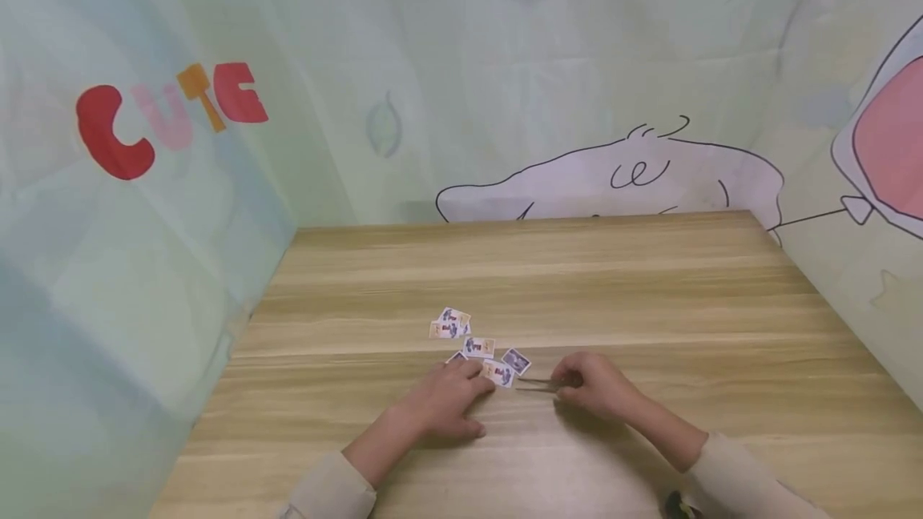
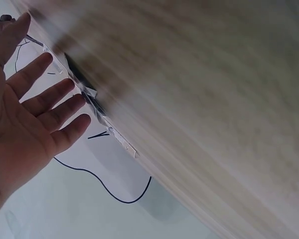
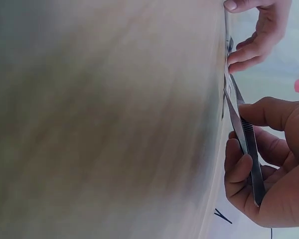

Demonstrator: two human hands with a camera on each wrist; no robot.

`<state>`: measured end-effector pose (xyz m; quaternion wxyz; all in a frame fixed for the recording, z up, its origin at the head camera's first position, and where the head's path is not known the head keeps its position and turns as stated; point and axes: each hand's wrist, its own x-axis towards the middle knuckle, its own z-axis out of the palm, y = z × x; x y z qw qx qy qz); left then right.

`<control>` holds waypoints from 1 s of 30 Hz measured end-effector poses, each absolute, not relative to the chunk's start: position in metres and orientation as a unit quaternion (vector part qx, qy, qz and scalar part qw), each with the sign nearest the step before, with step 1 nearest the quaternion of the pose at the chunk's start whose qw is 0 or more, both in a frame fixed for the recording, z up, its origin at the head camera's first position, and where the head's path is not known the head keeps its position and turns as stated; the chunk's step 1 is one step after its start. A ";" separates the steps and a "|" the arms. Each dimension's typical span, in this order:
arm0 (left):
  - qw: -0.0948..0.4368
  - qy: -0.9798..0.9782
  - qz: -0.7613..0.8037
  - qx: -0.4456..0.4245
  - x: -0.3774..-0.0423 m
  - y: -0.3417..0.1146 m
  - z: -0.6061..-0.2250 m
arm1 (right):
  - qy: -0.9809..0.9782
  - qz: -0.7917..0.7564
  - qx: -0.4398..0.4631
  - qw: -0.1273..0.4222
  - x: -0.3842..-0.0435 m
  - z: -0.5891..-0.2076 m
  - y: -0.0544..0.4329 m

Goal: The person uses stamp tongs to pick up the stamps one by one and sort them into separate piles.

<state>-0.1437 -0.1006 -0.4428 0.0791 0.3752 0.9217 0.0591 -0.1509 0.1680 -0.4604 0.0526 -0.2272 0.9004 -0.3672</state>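
Small white-bordered printed cards, like stamps, lie loosely on the wooden table. My left hand (image 1: 450, 400) rests palm down with spread fingers, its fingertips at the edge of the nearest card (image 1: 499, 373) and over a partly covered one. In the left wrist view the fingers (image 2: 57, 117) look extended, with nothing gripped. My right hand (image 1: 597, 387) pinches metal tweezers (image 3: 251, 144) between thumb and fingers. The tweezers' two tips stand apart, pointing left, just right of the nearest card. A darker card (image 1: 516, 361) lies tilted right behind that card.
Farther back is another card (image 1: 479, 347), then an overlapping group (image 1: 445, 331) to its left. The wooden table (image 1: 577, 279) meets a printed cloth backdrop (image 1: 346, 86) at the back and sides. A small dark object (image 1: 678, 505) shows by the right sleeve.
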 end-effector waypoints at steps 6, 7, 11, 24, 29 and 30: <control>0.082 0.919 0.058 0.381 -0.143 -0.100 -0.441 | 0.899 -0.367 -0.234 0.054 -0.153 -0.459 0.164; 0.082 0.919 0.058 0.381 -0.143 -0.099 -0.441 | 0.899 -0.367 -0.235 0.054 -0.153 -0.459 0.163; 0.084 0.919 0.059 0.381 -0.143 -0.098 -0.441 | 0.902 -0.363 -0.227 0.059 -0.153 -0.458 0.161; 0.092 0.921 0.064 0.374 -0.143 -0.095 -0.439 | 0.915 -0.333 -0.227 0.026 -0.154 -0.462 0.159; 0.090 0.921 0.073 0.372 -0.141 -0.096 -0.437 | 0.914 -0.341 -0.218 0.035 -0.152 -0.460 0.156; 0.089 0.921 0.078 0.371 -0.140 -0.097 -0.436 | 0.912 -0.345 -0.218 0.037 -0.151 -0.459 0.156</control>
